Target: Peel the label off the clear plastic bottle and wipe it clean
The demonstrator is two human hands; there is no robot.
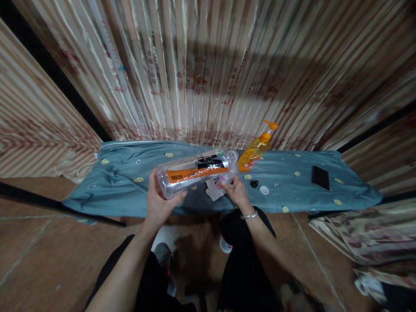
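Note:
My left hand (160,199) is wrapped round the base of a large clear bottle (195,170) with an orange and black label, tilted almost flat, its neck to the right. My right hand (236,190) grips a small clear container (227,174) at the neck of the large bottle. Whether the two openings touch is too small to tell. Below them a pale cloth or paper (214,190) lies on the table. Just behind stands an orange pump bottle (255,151).
A blue-green cloth (123,190) with yellow prints covers the narrow table. Right of my right hand lie a black cap (254,183) and a white round lid (264,190). Farther right is a dark phone (320,177). Striped curtains (208,78) hang behind.

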